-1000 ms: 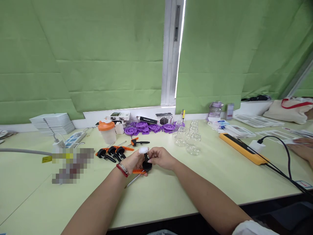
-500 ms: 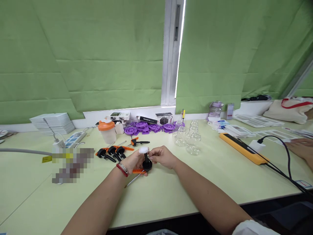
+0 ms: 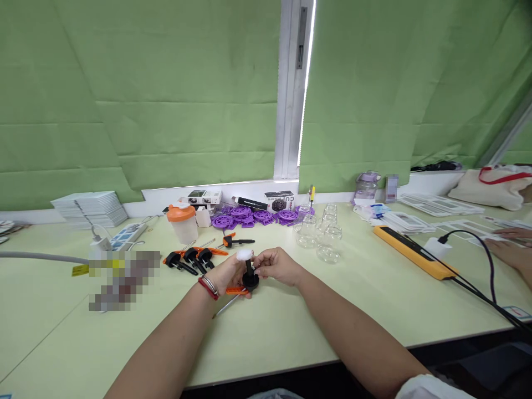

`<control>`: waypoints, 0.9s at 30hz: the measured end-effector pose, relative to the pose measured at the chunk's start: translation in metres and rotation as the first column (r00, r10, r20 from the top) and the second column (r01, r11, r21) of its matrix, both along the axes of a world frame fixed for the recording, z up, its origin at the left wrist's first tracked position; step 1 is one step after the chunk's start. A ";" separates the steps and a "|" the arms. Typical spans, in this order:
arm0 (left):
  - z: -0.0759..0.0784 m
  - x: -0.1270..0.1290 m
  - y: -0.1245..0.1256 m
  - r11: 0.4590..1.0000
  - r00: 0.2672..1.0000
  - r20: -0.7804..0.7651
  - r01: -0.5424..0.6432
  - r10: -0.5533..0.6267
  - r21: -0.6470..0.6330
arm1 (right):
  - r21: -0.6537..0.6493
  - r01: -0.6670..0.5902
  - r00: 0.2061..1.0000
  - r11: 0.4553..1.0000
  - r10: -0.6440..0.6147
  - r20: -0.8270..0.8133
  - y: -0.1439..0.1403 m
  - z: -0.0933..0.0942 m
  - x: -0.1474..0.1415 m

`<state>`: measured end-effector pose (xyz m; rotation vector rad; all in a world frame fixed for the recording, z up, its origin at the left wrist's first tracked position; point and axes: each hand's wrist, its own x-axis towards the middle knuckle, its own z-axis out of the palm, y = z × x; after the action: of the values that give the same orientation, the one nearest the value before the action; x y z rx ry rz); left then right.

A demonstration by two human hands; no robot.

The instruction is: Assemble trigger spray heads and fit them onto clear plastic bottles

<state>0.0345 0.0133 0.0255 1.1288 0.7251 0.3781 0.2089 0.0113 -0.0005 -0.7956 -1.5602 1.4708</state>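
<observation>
Over the front middle of the table, my left hand is wrapped around a black-and-orange handle part. It has a black stem standing up from a round black base, a white tip, an orange arm, and a thin metal rod slanting down to the front left. My right hand pinches close against the stem from the right; whatever its fingertips hold is too small to make out. Behind my left wrist lie several similar black-and-orange parts, some with metal rods. One more lies a little farther back.
A shaker cup with an orange lid, purple plastic pieces and small boxes line the back. Glass vessels stand right of my hands. Farther right are a yellow-and-black power strip, its cables, and another person's hands.
Both my hands and the black-and-orange part stay almost in place, with only a tiny shift of the right fingertips. At the far right, more of the other person's hands shows.
</observation>
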 end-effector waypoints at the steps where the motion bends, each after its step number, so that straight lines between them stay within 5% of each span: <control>1: 0.000 0.000 0.000 1.000 1.000 -0.001 -0.002 0.002 -0.001 | -0.004 0.004 1.000 1.000 -0.004 -0.002 0.000 0.000 0.000; 12: -0.003 -0.001 0.001 0.999 0.999 -0.006 -0.039 0.039 -0.007 | 0.000 0.159 0.985 0.987 -0.159 0.063 -0.005 0.003 -0.007; 27: -0.001 0.000 0.001 1.000 0.999 -0.044 -0.029 0.029 -0.010 | -0.002 0.174 0.983 0.985 -0.173 0.055 -0.006 0.002 -0.008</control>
<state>0.0343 0.0139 0.0242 1.1201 0.7821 0.3742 0.2005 0.0058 0.0012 -0.9579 -1.4865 1.3379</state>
